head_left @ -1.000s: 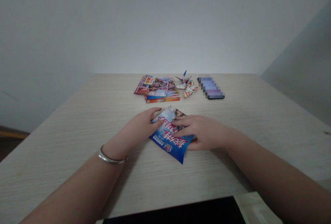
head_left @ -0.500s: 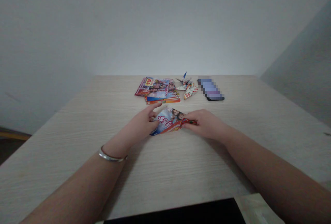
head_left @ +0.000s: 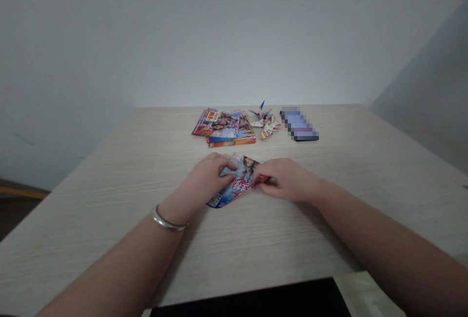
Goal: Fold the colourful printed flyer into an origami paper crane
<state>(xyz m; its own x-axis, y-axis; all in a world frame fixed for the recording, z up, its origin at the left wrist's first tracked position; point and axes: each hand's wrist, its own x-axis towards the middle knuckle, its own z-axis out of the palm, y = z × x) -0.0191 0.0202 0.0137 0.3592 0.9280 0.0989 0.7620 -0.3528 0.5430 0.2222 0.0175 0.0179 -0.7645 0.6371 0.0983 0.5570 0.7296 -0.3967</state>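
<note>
A blue printed paper sheet (head_left: 236, 184) lies folded into a triangle on the pale wooden table (head_left: 109, 170), in the middle. My left hand (head_left: 204, 180) presses its fingertips on the sheet's upper left part, fingers curled over it. My right hand (head_left: 283, 179) pinches the sheet's right corner between thumb and fingers. A silver bangle (head_left: 168, 222) circles my left wrist.
Behind the hands, near the table's far edge, lies a stack of colourful leaflets (head_left: 224, 128). Right of the stack stand folded paper cranes (head_left: 266, 121), then a dark phone (head_left: 299, 126). A black object (head_left: 252, 302) shows at the near edge. Grey walls close in behind and right.
The sheet went from flat and square to folded over into a triangle. My right hand moved from lying flat on it to pinching its right corner; my left hand curled onto the fold.
</note>
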